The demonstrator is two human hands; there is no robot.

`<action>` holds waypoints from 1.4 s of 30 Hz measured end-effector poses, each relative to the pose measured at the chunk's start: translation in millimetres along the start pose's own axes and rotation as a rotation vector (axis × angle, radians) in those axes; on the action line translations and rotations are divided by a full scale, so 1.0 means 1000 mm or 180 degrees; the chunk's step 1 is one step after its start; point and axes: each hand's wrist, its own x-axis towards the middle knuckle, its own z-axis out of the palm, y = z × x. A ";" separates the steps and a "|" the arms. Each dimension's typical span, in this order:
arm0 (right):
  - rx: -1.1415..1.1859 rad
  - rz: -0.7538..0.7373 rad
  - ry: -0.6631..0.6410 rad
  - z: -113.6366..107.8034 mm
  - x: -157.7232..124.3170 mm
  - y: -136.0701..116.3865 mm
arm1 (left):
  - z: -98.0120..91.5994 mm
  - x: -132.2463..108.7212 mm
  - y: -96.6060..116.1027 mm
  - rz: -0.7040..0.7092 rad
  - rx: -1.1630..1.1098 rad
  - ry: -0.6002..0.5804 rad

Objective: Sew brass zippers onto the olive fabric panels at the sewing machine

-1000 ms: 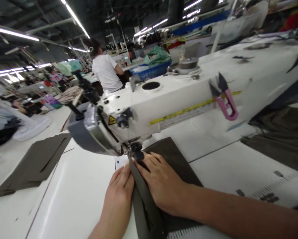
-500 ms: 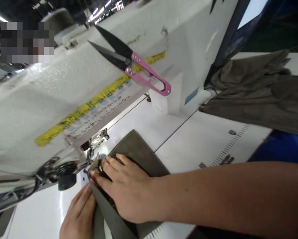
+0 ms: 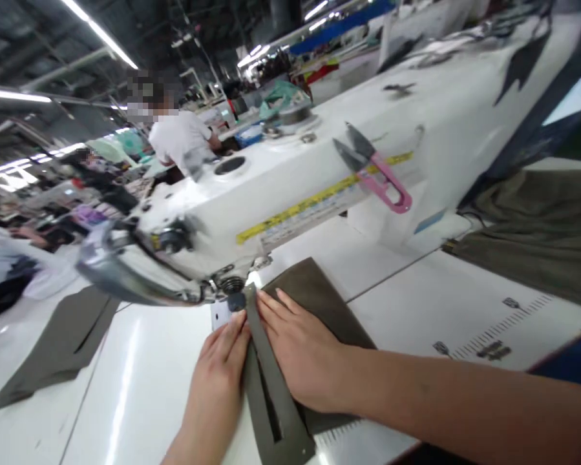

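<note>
A folded piece of olive-brown fabric (image 3: pixel 314 290) lies under the needle area of a white sewing machine (image 3: pixel 314 174). A narrow fabric strip with a long slit (image 3: pixel 275 381) runs from the needle area toward me. My right hand (image 3: pixel 304 349) rests flat on the fabric, fingers stretched toward the needle. On the strip's left edge lies my left hand (image 3: pixel 222 361), its fingers extended and close together, tips beside the presser foot area. My left thumb is hidden. The needle itself cannot be made out.
Pink-handled thread snips (image 3: pixel 384 184) sit against the machine arm, above a yellow tape (image 3: pixel 319 197). More brown cloth (image 3: pixel 537 226) is heaped at right; another cut piece (image 3: pixel 57 342) lies at left. A person in a white shirt (image 3: pixel 183 139) is beyond the machine.
The view has swung left and up, bringing in more of the room. My right fingers have straightened and lie flatter on the fabric; the strip now lies straighter between my hands.
</note>
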 end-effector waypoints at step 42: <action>-0.0504 -0.0150 -0.0091 0.009 -0.002 -0.002 | 0.008 0.001 0.010 -0.0191 0.0135 0.0260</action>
